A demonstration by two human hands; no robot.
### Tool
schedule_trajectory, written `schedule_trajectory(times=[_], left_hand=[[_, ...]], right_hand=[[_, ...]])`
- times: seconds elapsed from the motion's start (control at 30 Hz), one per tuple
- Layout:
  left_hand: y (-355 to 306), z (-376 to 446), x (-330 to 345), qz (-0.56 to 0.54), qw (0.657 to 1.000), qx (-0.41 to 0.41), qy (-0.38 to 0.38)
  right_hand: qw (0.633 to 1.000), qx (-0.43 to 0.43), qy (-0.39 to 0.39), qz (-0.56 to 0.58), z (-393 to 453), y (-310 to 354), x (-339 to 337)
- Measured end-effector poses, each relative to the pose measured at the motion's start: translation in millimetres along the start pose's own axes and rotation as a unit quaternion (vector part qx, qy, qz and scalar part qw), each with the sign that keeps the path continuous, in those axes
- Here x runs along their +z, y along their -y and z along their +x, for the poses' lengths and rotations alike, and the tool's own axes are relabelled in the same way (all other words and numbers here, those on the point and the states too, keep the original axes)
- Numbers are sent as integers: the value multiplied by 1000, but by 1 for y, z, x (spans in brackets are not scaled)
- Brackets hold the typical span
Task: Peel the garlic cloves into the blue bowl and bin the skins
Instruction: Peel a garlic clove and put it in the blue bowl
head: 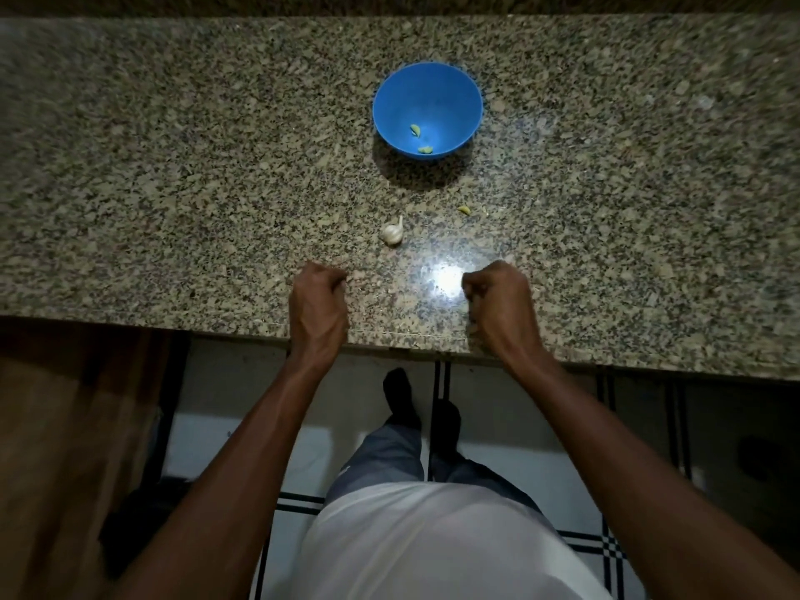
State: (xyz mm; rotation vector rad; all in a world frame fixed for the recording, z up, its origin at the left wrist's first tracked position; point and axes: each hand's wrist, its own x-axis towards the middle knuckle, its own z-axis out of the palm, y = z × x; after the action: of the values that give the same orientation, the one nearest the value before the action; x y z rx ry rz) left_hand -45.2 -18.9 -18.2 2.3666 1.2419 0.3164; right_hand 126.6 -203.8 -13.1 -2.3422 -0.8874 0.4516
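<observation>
On the counter (pixel 173 166):
Left hand (pixel 318 303): curling into a fist, holding nothing visible.
Right hand (pixel 498 303): fisting likewise; contents unclear.
Garlic bulb (pixel 392 233): lying at 12 o'clock from the hands.
Blue bowl (pixel 450 93): holding two cloves (pixel 415 130).

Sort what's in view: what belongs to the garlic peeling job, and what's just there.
Belongs to the job:
blue bowl, with two peeled cloves inside
garlic bulb on the counter
loose clove on the counter
left hand and right hand, both fisted

Just there:
granite counter
tiled floor
No bin in view.
</observation>
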Motion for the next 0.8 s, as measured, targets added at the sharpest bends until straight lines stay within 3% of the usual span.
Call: schedule_trajectory(times=[0.17,0.33,0.6,0.8], left_hand=[[-41,-22,17,-60,992,86,74],[-31,-11,6,-93,995,37,-2],[-26,-8,17,-7,982,139,127],[-28,-15,30,49,973,172,145]], right_hand=[[998,-44,42,36,-9,31,35],[994,18,37,105,6,19,14],[989,-98,105,-30,-3,25,33],[976,-128,97,-149,-3,45,43]])
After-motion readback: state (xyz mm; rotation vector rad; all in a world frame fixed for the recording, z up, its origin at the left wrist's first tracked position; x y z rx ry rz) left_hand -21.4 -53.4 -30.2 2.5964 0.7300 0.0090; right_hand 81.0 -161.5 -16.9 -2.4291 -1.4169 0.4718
